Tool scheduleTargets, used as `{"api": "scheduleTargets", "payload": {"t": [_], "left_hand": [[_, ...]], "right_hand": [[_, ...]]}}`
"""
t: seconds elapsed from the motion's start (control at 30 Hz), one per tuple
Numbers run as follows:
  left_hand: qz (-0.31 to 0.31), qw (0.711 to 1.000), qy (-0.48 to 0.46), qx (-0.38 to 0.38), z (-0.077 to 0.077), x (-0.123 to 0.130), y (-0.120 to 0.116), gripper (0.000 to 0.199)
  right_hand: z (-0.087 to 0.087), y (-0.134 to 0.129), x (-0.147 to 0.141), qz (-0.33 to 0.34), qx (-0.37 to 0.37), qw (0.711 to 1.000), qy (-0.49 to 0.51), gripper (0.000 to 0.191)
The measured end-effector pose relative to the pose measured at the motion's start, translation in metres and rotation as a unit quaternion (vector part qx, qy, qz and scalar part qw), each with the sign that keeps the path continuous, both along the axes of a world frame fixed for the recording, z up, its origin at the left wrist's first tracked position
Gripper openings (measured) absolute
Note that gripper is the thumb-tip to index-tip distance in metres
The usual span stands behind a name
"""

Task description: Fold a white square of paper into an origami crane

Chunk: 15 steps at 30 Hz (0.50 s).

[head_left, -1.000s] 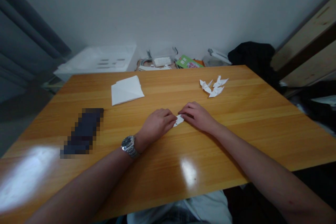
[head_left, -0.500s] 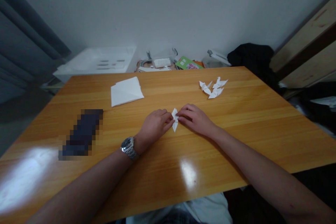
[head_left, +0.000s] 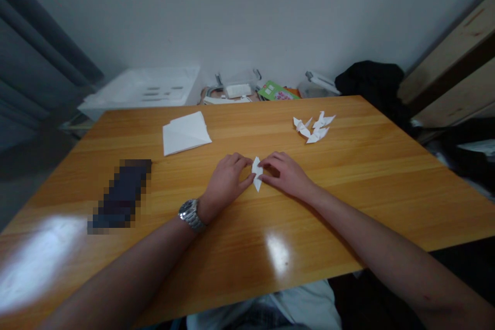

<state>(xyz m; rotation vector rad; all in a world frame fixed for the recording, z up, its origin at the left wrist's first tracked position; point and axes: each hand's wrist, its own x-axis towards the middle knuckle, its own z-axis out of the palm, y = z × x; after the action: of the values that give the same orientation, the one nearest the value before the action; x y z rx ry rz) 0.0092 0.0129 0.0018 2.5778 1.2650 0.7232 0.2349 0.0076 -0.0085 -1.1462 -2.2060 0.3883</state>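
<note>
A small folded white paper (head_left: 257, 174), pointed at its far and near ends, lies at the middle of the wooden table. My left hand (head_left: 228, 179), with a metal watch on the wrist, has its thumb and fingertips at the paper's left edge. From the other side, my right hand (head_left: 288, 175) touches the right edge with thumb and fingers. Each hand holds its side of the paper. Several folded white paper pieces (head_left: 317, 129) sit together farther back on the right.
White paper sheets (head_left: 186, 134) lie at the back left of the table (head_left: 240, 247). A dark pixelated object (head_left: 121, 195) is on the left. Beyond the far edge are a white tray (head_left: 131, 87) and a green booklet (head_left: 276, 91).
My left thumb and fingers have spread farther apart along the paper's left edge, so more of its middle shows. My right fingers have shifted slightly.
</note>
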Motion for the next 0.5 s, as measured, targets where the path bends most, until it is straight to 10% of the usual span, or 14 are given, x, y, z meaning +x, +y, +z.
{"api": "scheduleTargets", "payload": {"t": [0.5], "left_hand": [[-0.021, 0.999, -0.022, -0.015, -0.0004, -0.0008, 0.0011, 0.024]], "right_hand": [[-0.0029, 0.0013, 0.0011, -0.018, -0.017, 1.0, 0.015, 0.033]]}}
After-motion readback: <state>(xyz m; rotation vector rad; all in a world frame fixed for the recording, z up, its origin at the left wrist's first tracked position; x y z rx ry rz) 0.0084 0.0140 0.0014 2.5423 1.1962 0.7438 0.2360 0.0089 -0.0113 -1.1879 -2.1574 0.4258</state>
